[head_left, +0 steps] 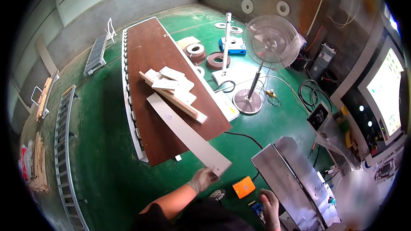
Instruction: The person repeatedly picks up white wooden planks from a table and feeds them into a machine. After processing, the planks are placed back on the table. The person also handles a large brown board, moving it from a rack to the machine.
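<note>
The green floor (107, 145) fills most of the frame. Across its middle runs my long brown table (147, 55), from upper centre down to lower centre, with a roller rail (128, 94) along its left edge. At lower right sits a slanted metal machine top (291, 175), and above it, right of centre, stands a pedestal fan (270, 42). On the table a long pale grey panel (188, 134) lies slanting, its lower end hanging off the table's near edge. My left hand (202, 179), gloved, is closed on that lower end at bottom centre. Above the panel, mid-table, lies a heap of short white board offcuts (173, 86). My right hand (269, 205), also gloved, rests at the bottom beside the machine top; I cannot tell whether it grips anything. Between my hands an orange box (244, 187) lies on the floor.
</note>
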Available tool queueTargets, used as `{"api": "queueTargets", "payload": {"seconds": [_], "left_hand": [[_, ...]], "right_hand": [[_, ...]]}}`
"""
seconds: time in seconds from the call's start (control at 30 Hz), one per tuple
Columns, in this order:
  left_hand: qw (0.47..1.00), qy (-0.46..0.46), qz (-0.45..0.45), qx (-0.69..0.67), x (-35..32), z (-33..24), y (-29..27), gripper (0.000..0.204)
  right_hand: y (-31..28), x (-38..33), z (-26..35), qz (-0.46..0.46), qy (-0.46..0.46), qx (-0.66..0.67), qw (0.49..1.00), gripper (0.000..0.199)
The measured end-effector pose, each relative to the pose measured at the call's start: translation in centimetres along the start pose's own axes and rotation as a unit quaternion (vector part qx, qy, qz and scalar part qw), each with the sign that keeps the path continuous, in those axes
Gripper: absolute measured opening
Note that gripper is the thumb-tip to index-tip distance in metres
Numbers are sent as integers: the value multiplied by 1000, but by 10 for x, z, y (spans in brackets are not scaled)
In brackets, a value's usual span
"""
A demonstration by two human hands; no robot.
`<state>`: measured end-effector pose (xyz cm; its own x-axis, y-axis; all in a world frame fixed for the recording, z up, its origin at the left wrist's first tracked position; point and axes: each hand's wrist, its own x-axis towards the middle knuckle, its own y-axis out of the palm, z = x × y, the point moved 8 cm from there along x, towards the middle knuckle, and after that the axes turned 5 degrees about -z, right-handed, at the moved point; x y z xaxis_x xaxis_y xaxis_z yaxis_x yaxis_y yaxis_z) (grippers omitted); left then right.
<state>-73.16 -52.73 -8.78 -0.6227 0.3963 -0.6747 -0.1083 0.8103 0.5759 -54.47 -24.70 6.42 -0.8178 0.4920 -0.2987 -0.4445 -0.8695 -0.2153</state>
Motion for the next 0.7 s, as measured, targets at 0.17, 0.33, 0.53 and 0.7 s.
{"api": "queueTargets", "payload": {"seconds": [0.17,0.33,0.53,0.7], "left_hand": [[960,-201,194,-8,-109,50,77,73],[959,-193,149,-144,-121,27,94,74],[992,-31,-40,-114,-19,-43,34,62],[991,27,54,-120,31,-74,90,55]], "right_hand": [[84,11,17,84,76,269,956,83],[66,-6,10,31,47,198,978,46],[-53,-62,8,-138,55,241,959,45],[-196,-181,-98,-247,124,232,933,44]]}}
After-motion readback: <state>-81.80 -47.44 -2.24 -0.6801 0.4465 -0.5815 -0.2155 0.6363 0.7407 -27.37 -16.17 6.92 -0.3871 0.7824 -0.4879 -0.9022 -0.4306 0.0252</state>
